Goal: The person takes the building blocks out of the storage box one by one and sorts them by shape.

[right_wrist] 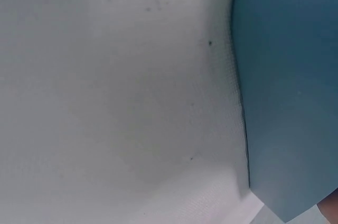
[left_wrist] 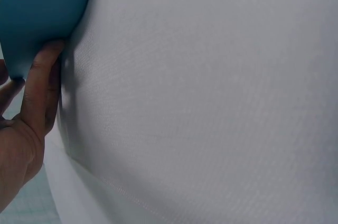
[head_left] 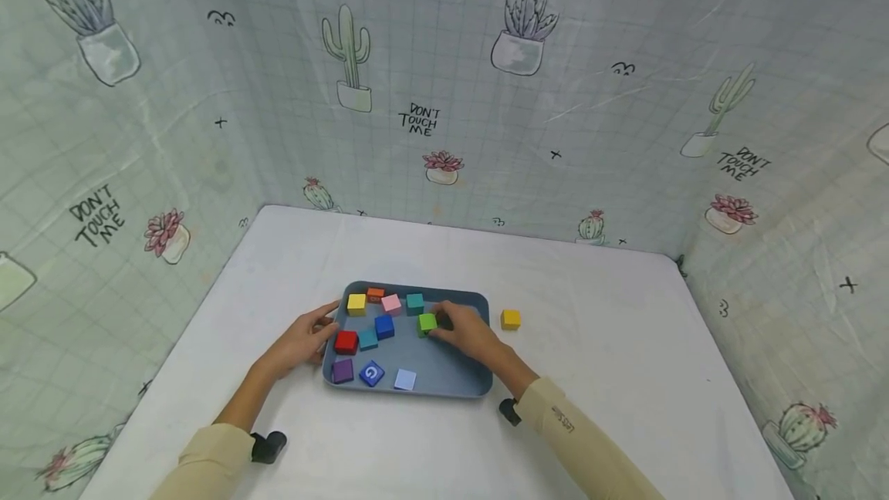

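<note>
A blue-grey tray (head_left: 444, 380) lies on the white table with several coloured cubes in it. At its left side my left hand (head_left: 299, 342) grips the edge, thumb at the rim; the left wrist view has the fingers (left_wrist: 37, 89) against the tray's outer wall (left_wrist: 42, 7). My right hand (head_left: 468, 329) reaches over the right half of the tray and pinches a green cube (head_left: 427, 322) between thumb and fingers. Close by the green cube are a teal cube (head_left: 414, 302) and a blue cube (head_left: 384, 326). The right wrist view has the tray wall (right_wrist: 288, 92) and only a sliver of hand.
Outside the tray, a yellow-orange cube (head_left: 510, 319) sits on the table (head_left: 597, 376) to the right. Inside are red (head_left: 346, 342), purple (head_left: 343, 371), pink (head_left: 391, 304) and yellow (head_left: 356, 304) cubes, among others. A cactus-printed cloth (head_left: 472, 106) surrounds the table.
</note>
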Available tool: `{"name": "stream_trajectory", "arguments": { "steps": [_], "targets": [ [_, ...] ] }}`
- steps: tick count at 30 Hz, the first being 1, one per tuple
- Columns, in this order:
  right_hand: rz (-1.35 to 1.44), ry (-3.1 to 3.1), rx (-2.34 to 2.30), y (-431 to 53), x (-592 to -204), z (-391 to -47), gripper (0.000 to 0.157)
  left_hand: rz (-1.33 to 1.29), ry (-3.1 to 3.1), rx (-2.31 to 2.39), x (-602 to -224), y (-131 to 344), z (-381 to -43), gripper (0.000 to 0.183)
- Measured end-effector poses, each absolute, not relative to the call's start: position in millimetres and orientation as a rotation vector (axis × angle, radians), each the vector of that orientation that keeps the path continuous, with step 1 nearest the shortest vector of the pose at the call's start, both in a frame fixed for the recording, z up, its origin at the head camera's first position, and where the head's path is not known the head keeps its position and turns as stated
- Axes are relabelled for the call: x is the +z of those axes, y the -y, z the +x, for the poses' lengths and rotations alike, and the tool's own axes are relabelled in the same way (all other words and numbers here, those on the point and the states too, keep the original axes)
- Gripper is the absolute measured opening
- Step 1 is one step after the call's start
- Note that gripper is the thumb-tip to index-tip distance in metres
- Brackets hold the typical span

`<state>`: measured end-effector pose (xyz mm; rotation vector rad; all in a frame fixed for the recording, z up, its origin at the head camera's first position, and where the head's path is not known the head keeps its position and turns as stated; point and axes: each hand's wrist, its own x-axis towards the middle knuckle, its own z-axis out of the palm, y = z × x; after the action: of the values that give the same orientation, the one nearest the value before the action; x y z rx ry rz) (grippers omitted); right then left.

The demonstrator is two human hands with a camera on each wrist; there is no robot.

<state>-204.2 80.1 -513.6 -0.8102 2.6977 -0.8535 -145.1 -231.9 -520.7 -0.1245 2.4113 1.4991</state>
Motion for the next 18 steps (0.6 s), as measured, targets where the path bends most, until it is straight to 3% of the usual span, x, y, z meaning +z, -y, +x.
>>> {"name": "stream_trajectory", "arguments": {
  "steps": [18],
  "targets": [
    [-0.728, -2.756, -0.850, -91, -503, -201, 0.039, -0.095, -2.409, 1.495, -520, 234, -143, 0.058]
  ]
}}
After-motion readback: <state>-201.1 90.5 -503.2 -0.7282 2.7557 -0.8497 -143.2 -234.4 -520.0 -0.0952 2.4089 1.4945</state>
